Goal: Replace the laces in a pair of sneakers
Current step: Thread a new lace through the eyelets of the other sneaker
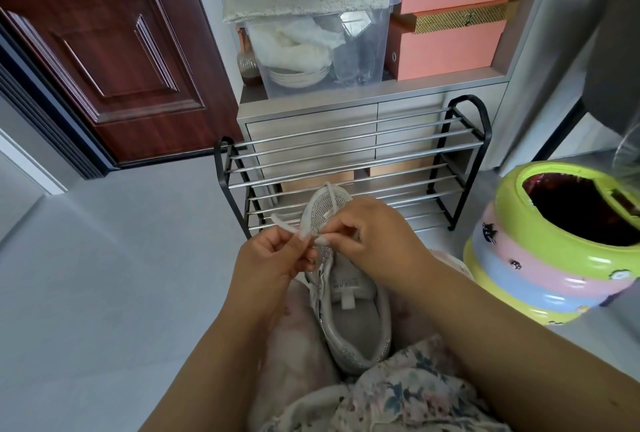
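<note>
Sneaker (349, 307) is lying on the lap, toe toward the rack (349, 161). Left hand (273, 258) is pinching the lace (287, 223); right hand (374, 241) is pinching it at the eyelets. Risks: lace slipping out, skipping an eyelet, or the sneaker sliding off.

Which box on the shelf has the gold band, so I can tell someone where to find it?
Above the metal shoe rack, right of the clear plastic bin, stand stacked pink boxes. It is the lower pink box, the only one with a gold patterned band across its lid.
</note>
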`<move>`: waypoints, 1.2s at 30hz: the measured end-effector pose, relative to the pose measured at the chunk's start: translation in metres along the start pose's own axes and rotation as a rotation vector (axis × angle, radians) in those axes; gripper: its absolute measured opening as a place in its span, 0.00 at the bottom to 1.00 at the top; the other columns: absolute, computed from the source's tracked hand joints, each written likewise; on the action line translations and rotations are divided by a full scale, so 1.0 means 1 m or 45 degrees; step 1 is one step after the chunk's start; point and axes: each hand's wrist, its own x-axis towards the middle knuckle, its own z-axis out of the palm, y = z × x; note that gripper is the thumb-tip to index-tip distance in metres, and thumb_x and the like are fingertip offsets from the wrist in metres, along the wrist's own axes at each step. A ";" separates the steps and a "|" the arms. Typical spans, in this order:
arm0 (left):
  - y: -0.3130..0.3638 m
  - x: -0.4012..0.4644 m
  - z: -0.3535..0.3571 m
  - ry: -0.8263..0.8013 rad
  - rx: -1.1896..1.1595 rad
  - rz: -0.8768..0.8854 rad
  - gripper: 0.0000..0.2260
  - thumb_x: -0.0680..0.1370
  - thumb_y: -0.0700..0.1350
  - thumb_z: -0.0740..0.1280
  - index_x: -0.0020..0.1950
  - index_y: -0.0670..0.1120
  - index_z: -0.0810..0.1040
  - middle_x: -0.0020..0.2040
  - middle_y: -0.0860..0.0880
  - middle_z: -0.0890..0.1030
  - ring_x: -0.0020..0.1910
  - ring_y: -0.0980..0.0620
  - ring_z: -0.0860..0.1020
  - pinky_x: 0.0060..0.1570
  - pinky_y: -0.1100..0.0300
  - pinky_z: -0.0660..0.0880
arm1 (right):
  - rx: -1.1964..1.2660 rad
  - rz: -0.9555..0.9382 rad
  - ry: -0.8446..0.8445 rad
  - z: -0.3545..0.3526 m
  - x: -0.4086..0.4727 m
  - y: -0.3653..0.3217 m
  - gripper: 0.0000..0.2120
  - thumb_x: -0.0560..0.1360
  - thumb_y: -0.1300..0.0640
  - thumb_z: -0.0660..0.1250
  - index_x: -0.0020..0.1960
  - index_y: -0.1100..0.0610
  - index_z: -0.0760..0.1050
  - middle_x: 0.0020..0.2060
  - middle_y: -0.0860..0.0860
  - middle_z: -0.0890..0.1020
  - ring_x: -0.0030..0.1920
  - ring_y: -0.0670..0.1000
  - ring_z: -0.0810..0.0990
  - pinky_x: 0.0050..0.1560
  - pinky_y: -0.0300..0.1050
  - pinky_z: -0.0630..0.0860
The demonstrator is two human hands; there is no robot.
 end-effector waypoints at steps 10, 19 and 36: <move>-0.006 -0.001 -0.002 0.218 0.339 0.115 0.09 0.72 0.43 0.74 0.38 0.38 0.79 0.32 0.46 0.82 0.30 0.55 0.78 0.26 0.61 0.75 | 0.120 0.206 -0.249 -0.004 -0.006 0.022 0.15 0.64 0.44 0.76 0.47 0.50 0.82 0.40 0.43 0.80 0.41 0.40 0.78 0.39 0.32 0.71; -0.008 0.004 0.006 0.185 0.392 0.121 0.08 0.72 0.39 0.74 0.39 0.36 0.79 0.33 0.42 0.82 0.28 0.56 0.78 0.23 0.68 0.70 | -0.065 0.130 -0.368 0.002 -0.001 0.023 0.22 0.61 0.39 0.73 0.48 0.52 0.81 0.41 0.48 0.78 0.43 0.48 0.76 0.47 0.52 0.74; -0.010 0.007 0.014 0.094 0.480 0.044 0.12 0.76 0.44 0.70 0.39 0.36 0.78 0.29 0.47 0.75 0.27 0.58 0.71 0.21 0.71 0.64 | -0.052 0.273 -0.329 0.009 0.001 0.020 0.10 0.68 0.61 0.68 0.48 0.53 0.83 0.41 0.50 0.79 0.43 0.50 0.78 0.47 0.48 0.76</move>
